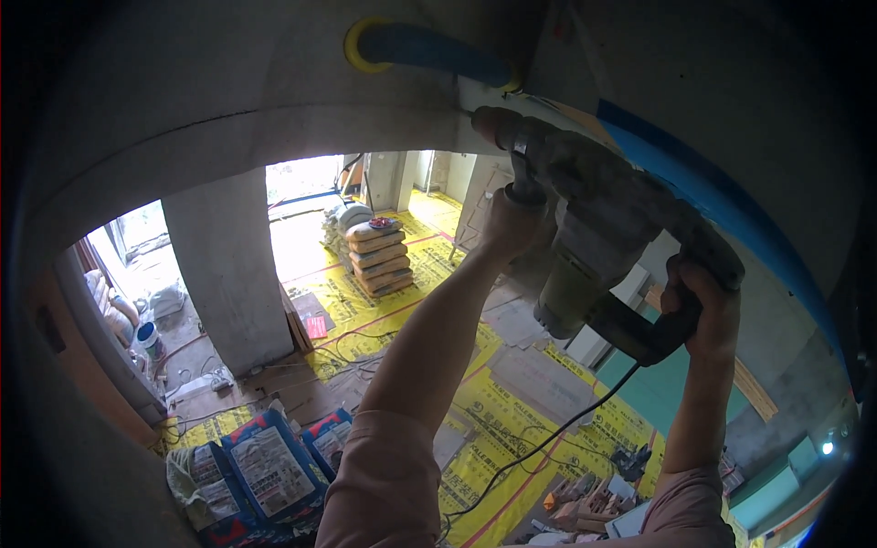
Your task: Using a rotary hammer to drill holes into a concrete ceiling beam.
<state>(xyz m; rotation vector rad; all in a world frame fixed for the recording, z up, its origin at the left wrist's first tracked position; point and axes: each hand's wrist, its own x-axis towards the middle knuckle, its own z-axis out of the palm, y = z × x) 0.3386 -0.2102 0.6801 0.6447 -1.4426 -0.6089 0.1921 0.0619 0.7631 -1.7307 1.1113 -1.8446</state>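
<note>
Concrete ceiling; dusty grey hammer drill raised.

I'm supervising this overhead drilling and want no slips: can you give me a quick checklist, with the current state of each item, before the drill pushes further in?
1. Both hands on the tool: ok. The left hand grips the front side handle and the right hand grips the rear handle of the rotary hammer drill.
2. Tip placement: ok. The nose meets the concrete ceiling just beside the blue conduit, apart from it.
3. Power cord: ok, hanging free below the drill, clear of both arms.
4. Gloves: not ok, both hands bare.
5. Footing: cannot tell, feet out of view.
6. Floor below: not ok, cement bags and loose cables lie there.
</note>
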